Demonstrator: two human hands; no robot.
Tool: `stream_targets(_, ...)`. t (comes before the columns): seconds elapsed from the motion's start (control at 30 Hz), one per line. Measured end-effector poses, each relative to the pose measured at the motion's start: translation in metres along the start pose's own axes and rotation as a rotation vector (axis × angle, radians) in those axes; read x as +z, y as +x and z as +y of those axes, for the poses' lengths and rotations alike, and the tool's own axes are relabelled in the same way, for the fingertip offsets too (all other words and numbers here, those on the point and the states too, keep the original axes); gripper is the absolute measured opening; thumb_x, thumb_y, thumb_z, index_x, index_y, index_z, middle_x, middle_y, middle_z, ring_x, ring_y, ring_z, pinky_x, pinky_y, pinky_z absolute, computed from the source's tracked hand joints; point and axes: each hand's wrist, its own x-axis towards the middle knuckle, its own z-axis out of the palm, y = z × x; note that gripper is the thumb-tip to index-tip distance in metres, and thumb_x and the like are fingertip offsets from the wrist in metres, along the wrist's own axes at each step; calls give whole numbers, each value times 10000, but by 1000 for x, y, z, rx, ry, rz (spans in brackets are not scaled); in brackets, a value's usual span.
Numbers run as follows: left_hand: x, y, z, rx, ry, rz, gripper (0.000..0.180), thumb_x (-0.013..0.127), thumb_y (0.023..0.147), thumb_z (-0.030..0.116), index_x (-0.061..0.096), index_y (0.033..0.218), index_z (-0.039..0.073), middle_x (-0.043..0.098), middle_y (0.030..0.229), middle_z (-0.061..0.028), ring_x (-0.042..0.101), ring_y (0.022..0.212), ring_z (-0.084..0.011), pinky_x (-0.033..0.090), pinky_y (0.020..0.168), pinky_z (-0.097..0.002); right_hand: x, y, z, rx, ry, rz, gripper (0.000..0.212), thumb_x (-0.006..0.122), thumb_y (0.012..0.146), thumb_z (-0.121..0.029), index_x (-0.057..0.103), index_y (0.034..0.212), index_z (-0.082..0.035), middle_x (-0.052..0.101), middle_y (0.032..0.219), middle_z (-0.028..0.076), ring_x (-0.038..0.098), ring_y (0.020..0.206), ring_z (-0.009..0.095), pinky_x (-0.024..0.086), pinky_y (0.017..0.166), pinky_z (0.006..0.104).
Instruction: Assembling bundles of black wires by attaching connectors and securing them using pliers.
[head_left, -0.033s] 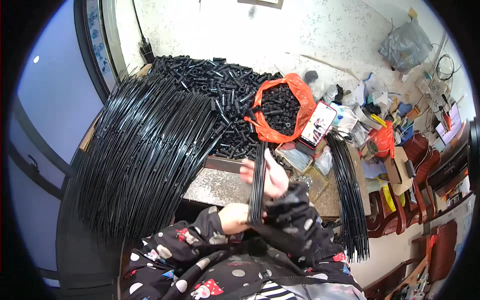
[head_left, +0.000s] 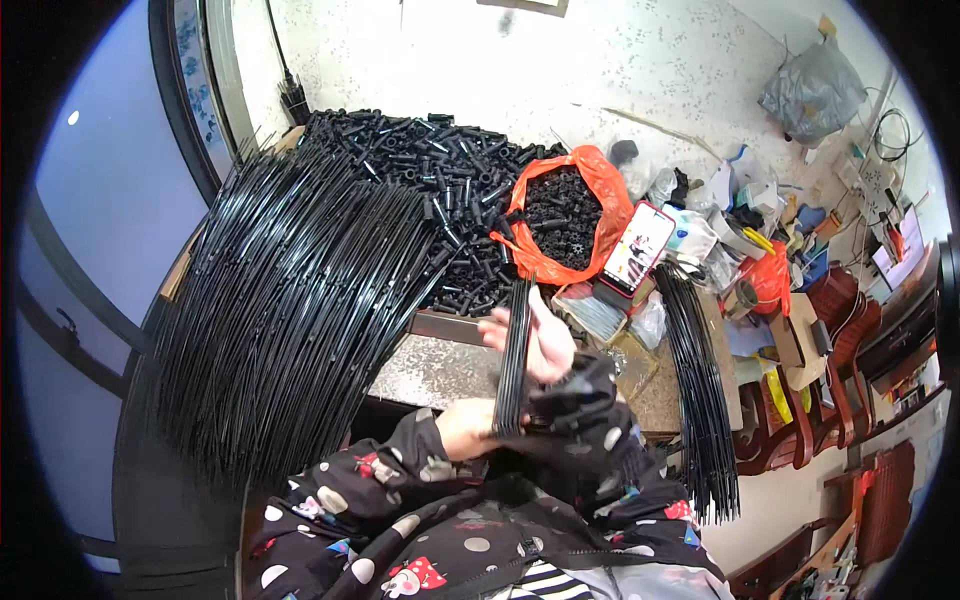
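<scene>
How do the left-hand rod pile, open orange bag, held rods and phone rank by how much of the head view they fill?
1. Rod pile
2. Orange bag
3. Held rods and phone: areas too alike to rank, though the rods look longer.

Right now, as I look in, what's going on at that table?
A person's left hand grips a small bundle of black rods near its lower end, while the right hand is open against it, palm and fingers partly hidden behind the rods. A big rod pile lies to the left, with black tubes heaped behind it. Beyond the hands, an orange-red bag holds small black parts, and a lit phone sits beside it.
</scene>
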Motion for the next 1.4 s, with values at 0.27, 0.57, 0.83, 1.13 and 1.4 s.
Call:
stream_targets(0.27,-2,-7,-24,-140,284,96,423,630,544,126,469,928,57,435,967,-126,386,925,-315,311,761,-421,54,-48,-12,-222,-456,-82,709,183,735,-551,347,1064,55,484,950,194,469,893,287,322,816,379)
stream_targets(0.57,-12,4,-18,94,467,-464,610,590,546,229,347,1095,125,258,1191,-111,201,1128,-255,178,877,-477,11,-59,23,-267,-497,405,560,244,772,-475,438,927,27,506,879,135,470,833,207,357,756,329)
stream_targets(0.83,-3,0,-33,410,405,-367,387,528,540,184,496,912,79,391,1085,-92,302,1076,-235,181,903,-439,-22,10,31,-171,-231,201,393,345,787,-371,349,1047,-77,456,956,69,471,827,195,400,683,306)
stream_targets(1.13,1,-2,-40,46,-312,-202,372,476,702,227,408,1013,34,479,903,-134,441,830,-283,323,790,-378,36,-72,28,66,-589,-338,285,432,757,-86,423,1011,42,473,997,105,457,892,150,342,775,246)
stream_targets(1.4,-17,18,-24,90,-279,-227,406,530,670,240,434,1027,72,502,905,-118,460,790,-309,354,738,-346,40,-87,31,-419,-1221,-146,225,542,687,-37,528,912,-35,570,769,74,518,692,81,407,635,216)
